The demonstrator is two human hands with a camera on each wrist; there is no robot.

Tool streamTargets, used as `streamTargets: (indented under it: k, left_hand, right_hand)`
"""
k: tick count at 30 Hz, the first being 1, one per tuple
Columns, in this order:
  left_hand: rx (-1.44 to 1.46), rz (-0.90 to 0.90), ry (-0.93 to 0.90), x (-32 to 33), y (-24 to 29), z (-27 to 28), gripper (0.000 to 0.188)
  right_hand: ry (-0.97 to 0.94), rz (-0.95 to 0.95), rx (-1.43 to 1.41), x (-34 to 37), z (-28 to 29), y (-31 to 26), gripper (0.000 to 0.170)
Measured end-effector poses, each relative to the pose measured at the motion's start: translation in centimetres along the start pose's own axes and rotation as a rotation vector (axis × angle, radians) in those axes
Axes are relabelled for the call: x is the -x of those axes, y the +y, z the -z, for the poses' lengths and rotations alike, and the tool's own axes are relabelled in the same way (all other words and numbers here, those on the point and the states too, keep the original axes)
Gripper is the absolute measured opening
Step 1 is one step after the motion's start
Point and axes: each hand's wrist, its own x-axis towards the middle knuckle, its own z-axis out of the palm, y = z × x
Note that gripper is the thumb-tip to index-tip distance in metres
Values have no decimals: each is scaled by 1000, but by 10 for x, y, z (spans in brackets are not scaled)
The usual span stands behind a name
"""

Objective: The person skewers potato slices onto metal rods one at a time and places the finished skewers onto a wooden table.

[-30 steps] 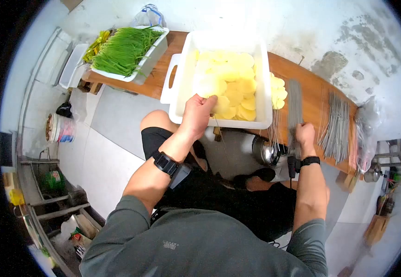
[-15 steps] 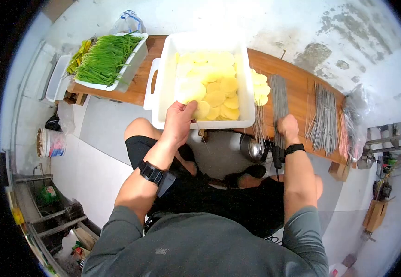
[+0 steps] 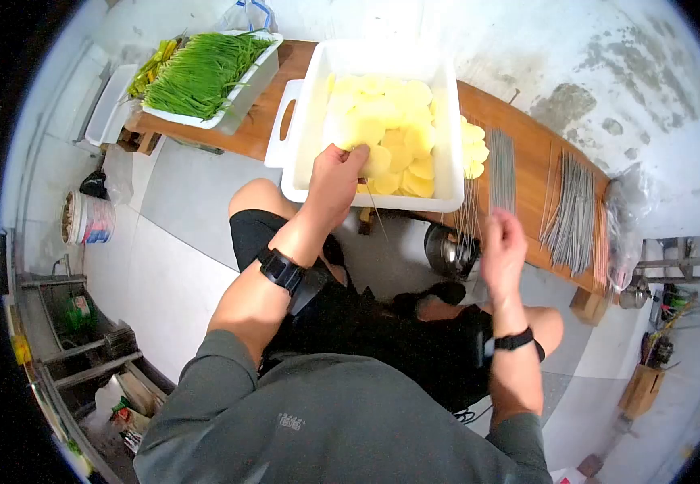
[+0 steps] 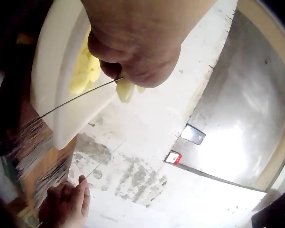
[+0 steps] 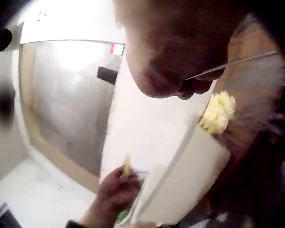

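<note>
Over the near rim of the white tub [image 3: 292, 173], the left hand [image 3: 335, 184] pinches a round yellow slice [image 3: 378, 160]. A thin skewer [image 4: 80, 96] runs out from its fingers in the left wrist view, beside pale slices [image 4: 125, 90]. The right hand [image 3: 503, 252] is raised in front of the bench edge, fingers curled. In the right wrist view that hand [image 5: 180, 52] pinches a thin metal skewer [image 5: 242, 61]. More yellow slices [image 3: 398, 153] lie in the tub. How the slice and skewer meet is hidden by the left fingers.
Bundles of grey skewers [image 3: 502, 169] lie on the wooden bench [image 3: 527, 145], right of the tub, near a stack of yellow slices [image 3: 473, 149]. A tub of green stalks [image 3: 205, 77] stands at the left. A metal pot [image 3: 447, 250] sits below the bench edge.
The right hand has left the grey skewer bundle and moved back toward the body. The left hand stays at the tub's near rim with the slice. The head view has shifted slightly.
</note>
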Motion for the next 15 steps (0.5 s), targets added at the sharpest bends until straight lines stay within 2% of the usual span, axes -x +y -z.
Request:
streamTargets:
  k: [1, 2, 3, 4, 7, 9, 11, 15]
  left_hand:
    - [22, -14, -3, 1, 2, -2, 21]
    - [44, -27, -6, 3, 2, -4, 21]
    - [44, -25, -8, 4, 3, -6, 21]
    - [59, -36, -11, 5, 4, -8, 21]
    - [67, -64, -32, 0, -2, -4, 23]
    - [65, -87, -54, 0, -2, -4, 24]
    - [100, -65, -2, 2, 3, -7, 25]
    - [103, -73, -22, 4, 8, -8, 25]
  right_hand:
    - [-78, -82, 20, 21, -5, -4, 22]
    - [-139, 13, 47, 41, -7, -38, 22]
    - [-191, 34, -57, 59, -14, -42, 24]
    - [-258, 56, -21, 73, -18, -42, 24]
    - [-307, 90, -9, 95, -30, -48, 22]
    - [-300, 41, -77, 102, -35, -39, 22]
    - [-278, 180, 28, 105, -35, -39, 18]
    - [-294, 179, 40, 106, -30, -38, 18]
